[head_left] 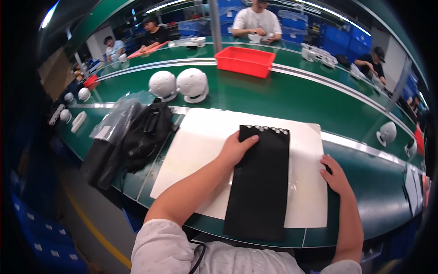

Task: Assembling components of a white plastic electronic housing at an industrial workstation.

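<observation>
A long black rectangular sheet (pixel 260 182) lies over a white board (pixel 196 150) in front of me. Small round white pieces (pixel 264 128) run in a row along its far edge. My left hand (pixel 237 148) grips the sheet's upper left edge, thumb on top; the other fingers are mostly hidden. At the board's right edge rests my right hand (pixel 336 177), its thumb and forefinger apart with nothing between them. The sheet's near end hangs over the table's front edge.
To the left lie a black bag (pixel 148 134) and a clear plastic bag (pixel 121 114) with dark contents. Beyond the board stand two round white devices (pixel 192 85) and a red bin (pixel 245 61). More white devices (pixel 387 133) sit at right. Several people work across the green bench.
</observation>
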Tool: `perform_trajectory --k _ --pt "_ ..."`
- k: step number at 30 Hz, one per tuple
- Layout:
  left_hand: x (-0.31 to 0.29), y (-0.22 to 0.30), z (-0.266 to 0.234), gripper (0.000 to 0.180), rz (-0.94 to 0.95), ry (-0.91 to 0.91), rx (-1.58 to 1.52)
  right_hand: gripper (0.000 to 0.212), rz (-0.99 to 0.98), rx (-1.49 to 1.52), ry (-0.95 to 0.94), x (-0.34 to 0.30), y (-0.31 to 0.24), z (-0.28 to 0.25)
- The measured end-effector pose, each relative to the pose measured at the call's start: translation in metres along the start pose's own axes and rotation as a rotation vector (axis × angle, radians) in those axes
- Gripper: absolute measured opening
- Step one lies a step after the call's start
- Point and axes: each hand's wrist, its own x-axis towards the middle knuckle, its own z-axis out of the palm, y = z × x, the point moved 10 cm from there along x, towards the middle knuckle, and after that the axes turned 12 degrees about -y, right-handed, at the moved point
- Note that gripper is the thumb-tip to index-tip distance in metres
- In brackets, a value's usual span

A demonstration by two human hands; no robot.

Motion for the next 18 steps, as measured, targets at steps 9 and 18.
perform_trajectory --k 9,18 --pt "0.005 0.0 0.001 0.036 0.013 0.062 0.105 0.031 -0.129 -0.092 0.024 0.0 0.012 -0.002" --pt "0.001 0.008 -0.004 0.041 0.047 0.081 0.195 0.033 -0.117 -0.06 0.004 0.006 0.014 0.002"
